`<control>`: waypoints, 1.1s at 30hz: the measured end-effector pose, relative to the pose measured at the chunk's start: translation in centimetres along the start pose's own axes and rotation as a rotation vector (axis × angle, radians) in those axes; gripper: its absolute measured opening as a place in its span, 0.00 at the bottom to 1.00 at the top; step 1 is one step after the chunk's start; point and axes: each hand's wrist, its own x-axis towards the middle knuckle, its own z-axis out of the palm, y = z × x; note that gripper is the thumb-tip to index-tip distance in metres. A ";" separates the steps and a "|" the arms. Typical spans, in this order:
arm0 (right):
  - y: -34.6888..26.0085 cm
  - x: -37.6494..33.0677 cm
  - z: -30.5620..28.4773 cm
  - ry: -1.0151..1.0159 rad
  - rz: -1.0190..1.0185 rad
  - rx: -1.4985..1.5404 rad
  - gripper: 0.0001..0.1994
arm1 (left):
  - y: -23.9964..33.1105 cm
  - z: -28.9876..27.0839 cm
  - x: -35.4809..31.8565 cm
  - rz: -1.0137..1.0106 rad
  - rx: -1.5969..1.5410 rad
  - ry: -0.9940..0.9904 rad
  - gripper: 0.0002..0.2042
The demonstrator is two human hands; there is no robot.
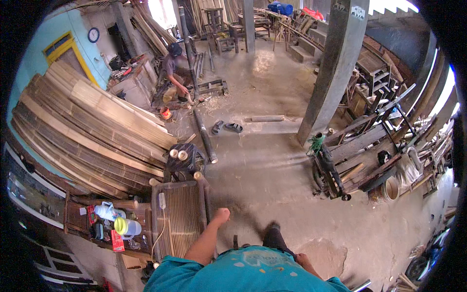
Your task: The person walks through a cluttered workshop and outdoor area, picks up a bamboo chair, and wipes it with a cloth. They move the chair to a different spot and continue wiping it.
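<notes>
The left hand [222, 215], lower centre, curls into a loose fist, nothing visible in it, near the bench [181, 207] at lower left. The right hand's [302, 260] grip I cannot tell. Slats [92, 129] lean at left, probably saving space.

Shirt [214, 275]: teal, I see at six o'clock
Print [263, 259]: pale, orange-spotted
Sleeves [170, 270]: short
Trousers [278, 239]: dark

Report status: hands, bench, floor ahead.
Left hand curled, nothing visible in it, near slatted bench. Right hand by torso, grip unclear. Sandals and dark pole on floor ahead.
</notes>
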 end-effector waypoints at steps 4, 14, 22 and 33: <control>-6.1 9.3 -5.9 0.035 -0.083 0.125 0.18 | -3.9 -3.3 11.5 -0.066 -0.153 0.131 0.10; -27.4 42.1 -32.7 0.180 -0.117 -0.179 0.18 | -0.7 -1.0 23.2 -0.622 -0.564 0.060 0.08; -57.5 60.7 -49.6 0.289 -0.350 0.117 0.17 | 12.9 -4.3 43.6 -0.657 -0.632 -0.123 0.09; -61.9 81.1 -53.1 -0.007 -0.047 -0.054 0.17 | 47.1 -30.3 81.6 -0.168 -0.224 0.055 0.07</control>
